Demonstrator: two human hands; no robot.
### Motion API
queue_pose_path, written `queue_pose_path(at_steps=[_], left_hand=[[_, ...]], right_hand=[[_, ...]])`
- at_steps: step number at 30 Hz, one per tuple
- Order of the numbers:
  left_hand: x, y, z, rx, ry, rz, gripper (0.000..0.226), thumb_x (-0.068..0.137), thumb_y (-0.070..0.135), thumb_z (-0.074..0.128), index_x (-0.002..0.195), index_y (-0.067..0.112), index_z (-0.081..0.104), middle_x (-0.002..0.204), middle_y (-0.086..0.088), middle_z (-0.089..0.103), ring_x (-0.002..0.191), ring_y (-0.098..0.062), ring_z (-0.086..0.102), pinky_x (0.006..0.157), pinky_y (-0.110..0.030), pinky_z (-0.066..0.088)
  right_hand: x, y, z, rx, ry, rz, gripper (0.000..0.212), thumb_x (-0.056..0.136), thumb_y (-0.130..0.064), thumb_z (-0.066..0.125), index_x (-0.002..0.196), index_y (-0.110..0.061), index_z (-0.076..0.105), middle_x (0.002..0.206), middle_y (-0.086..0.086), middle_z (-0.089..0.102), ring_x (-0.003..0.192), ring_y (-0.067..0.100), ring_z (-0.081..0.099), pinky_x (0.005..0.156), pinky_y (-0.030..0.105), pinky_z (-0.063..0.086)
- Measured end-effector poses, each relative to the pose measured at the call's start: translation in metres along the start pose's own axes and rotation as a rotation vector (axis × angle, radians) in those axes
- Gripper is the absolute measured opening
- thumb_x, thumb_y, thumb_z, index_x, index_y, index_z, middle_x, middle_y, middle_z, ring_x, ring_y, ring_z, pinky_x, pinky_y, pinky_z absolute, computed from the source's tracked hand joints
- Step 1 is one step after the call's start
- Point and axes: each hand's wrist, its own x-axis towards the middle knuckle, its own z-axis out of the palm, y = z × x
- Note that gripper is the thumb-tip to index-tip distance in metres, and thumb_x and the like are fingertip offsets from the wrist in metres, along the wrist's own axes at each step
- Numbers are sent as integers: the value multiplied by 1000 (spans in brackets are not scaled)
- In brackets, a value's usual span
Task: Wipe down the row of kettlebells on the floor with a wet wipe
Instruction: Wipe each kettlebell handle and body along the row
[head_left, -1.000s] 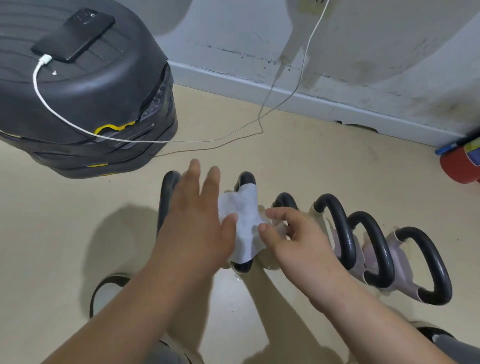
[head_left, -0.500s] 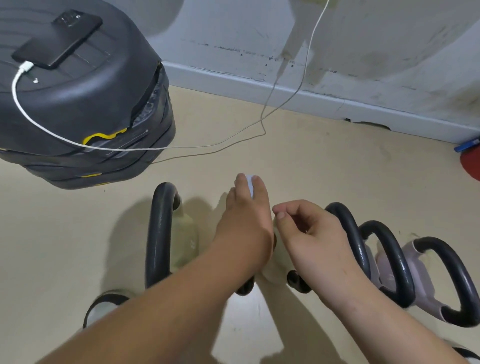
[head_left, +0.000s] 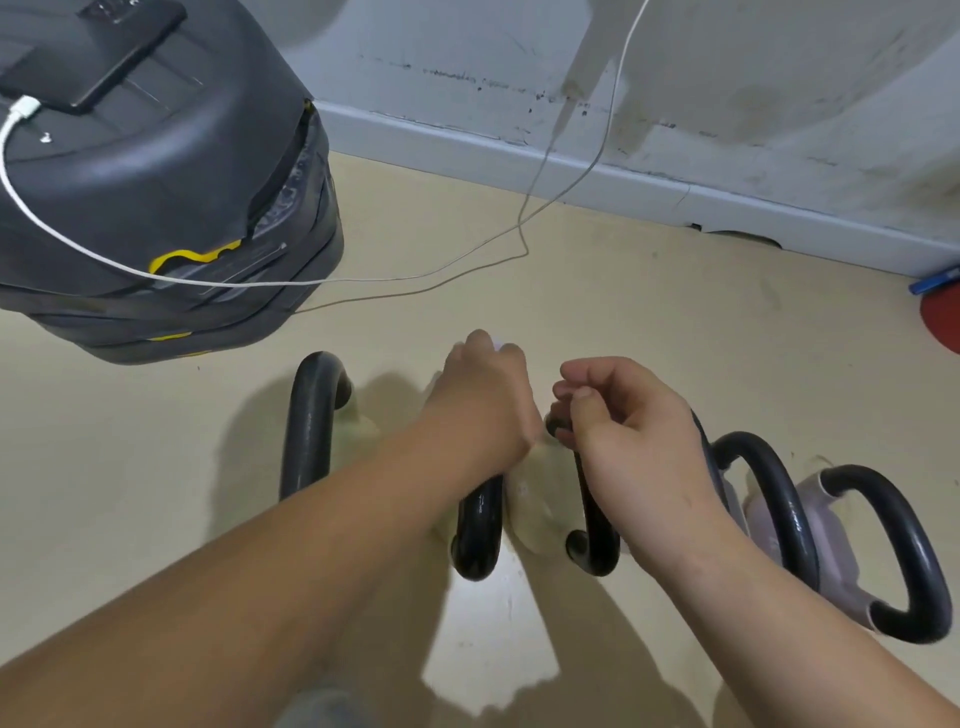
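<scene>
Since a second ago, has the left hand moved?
Yes: the left hand has shifted right, off the leftmost kettlebell handle and over the next handle.

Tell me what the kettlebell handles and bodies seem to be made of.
Kettlebell handles: black, smooth, with a faint sheen, likely coated metal. Lilac body: matte skin, probably vinyl or rubber over an unseen core. Pale yellow body: same matte look, likely the same coating.

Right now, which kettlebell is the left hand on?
The second kettlebell from the left: the left hand holds the wipe on its top. The leftmost kettlebell stands untouched.
</scene>
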Motion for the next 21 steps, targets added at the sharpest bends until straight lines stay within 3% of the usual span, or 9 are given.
queue_pose_path(at_steps=[3,6,8,10,14,17,19,21], left_hand=[[-41,-12,25,58,236,182,51,91,14,57,139,0,53,158,-25,30,148,-40,17,120,-48,26],[-77,-24,40,353,282,449,47,87,16,58,129,-5,63,154,-27,40,151,-44,0,124,-58,18],[-97,-36,48,393,243,575,42,89,11,56,126,-4,66,152,-23,44,154,-43,8,123,-58,21],[-113,-47,55,455,215,685,38,89,9,56,123,-1,68,146,-21,53,153,-40,19,123,-55,21],[-136,-59,61,533,138,769,40,103,33,45,123,7,69,133,-12,64,152,-35,27,125,-49,15],[-148,-61,50,380,183,844,29,97,23,49,116,13,69,129,-8,65,151,-30,30,125,-46,19],[-152,-62,42,220,289,820,27,89,11,55,110,12,71,120,-8,66,139,-31,47,118,-46,34],[-154,-62,39,37,364,679,28,86,7,59,112,9,69,112,-9,63,108,-33,61,94,-45,50]], right_hand=[[-13,6,-2,-42,27,-23,26,99,-11,51,104,-29,70,102,-9,75,97,7,71,94,35,58],[-29,12,0,-21,43,-1,27,100,-10,51,101,-28,71,99,-11,74,92,6,71,85,32,60],[-40,16,4,2,34,48,27,100,-10,53,98,-30,71,95,-13,73,86,10,72,73,29,61],[-50,22,8,8,31,78,26,100,-10,54,98,-30,71,94,-16,74,88,8,72,81,33,61],[-66,33,14,57,-5,204,24,100,-8,55,97,-27,71,90,-5,77,91,14,74,93,42,59],[-76,38,14,169,-27,314,26,99,-4,53,96,-20,73,91,5,80,94,22,76,95,44,59],[-79,38,12,228,-23,327,29,98,0,51,92,-15,75,93,8,80,95,25,76,95,46,59],[-80,36,12,256,-58,329,29,98,0,51,90,-12,77,95,8,80,98,24,75,96,45,58]])
